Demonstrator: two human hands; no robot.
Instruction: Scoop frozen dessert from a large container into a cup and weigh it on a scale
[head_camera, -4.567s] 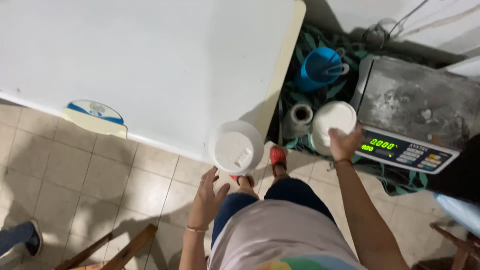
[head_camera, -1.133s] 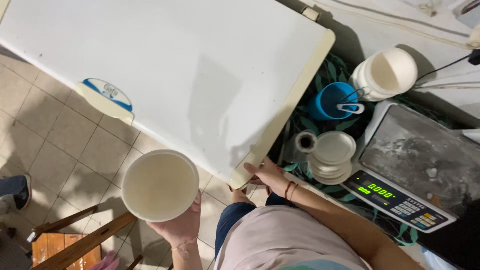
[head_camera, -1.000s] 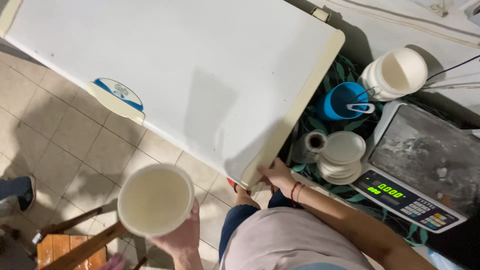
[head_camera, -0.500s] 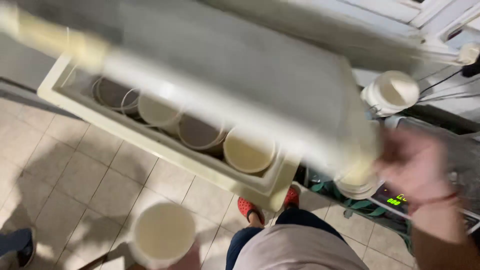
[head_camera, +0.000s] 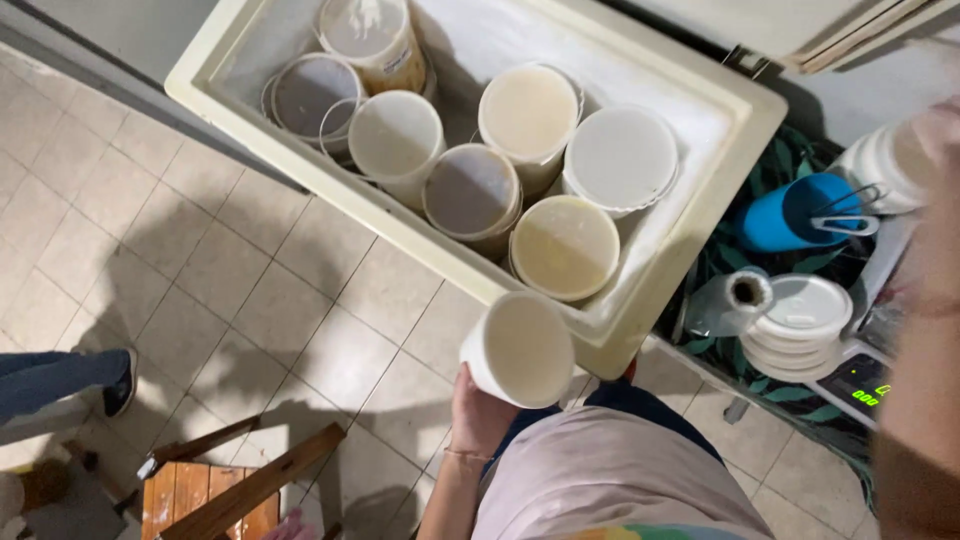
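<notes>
My left hand (head_camera: 478, 412) grips a white lidded tub (head_camera: 520, 347) from below, tilted, just in front of the near rim of the open chest freezer (head_camera: 690, 150). Several round lidded tubs stand inside it, among them a cream one (head_camera: 565, 247) nearest the held tub and a white one (head_camera: 621, 158) behind it. My right forearm (head_camera: 925, 400) rises at the right edge, blurred, and its hand is raised toward the lifted lid (head_camera: 800, 25), its grip out of clear sight.
Right of the freezer are a stack of white lids (head_camera: 803, 318), a plastic film roll (head_camera: 733, 300), a blue scoop (head_camera: 790, 212), stacked white tubs (head_camera: 885, 165) and a scale's green display (head_camera: 868, 392). Another person's leg (head_camera: 55, 378) and a wooden chair (head_camera: 235, 485) lie lower left.
The freezer lid, shut a second ago, has been swung up by my right hand. The tubs inside now show. My left hand has brought the white tub toward the freezer's near rim.
</notes>
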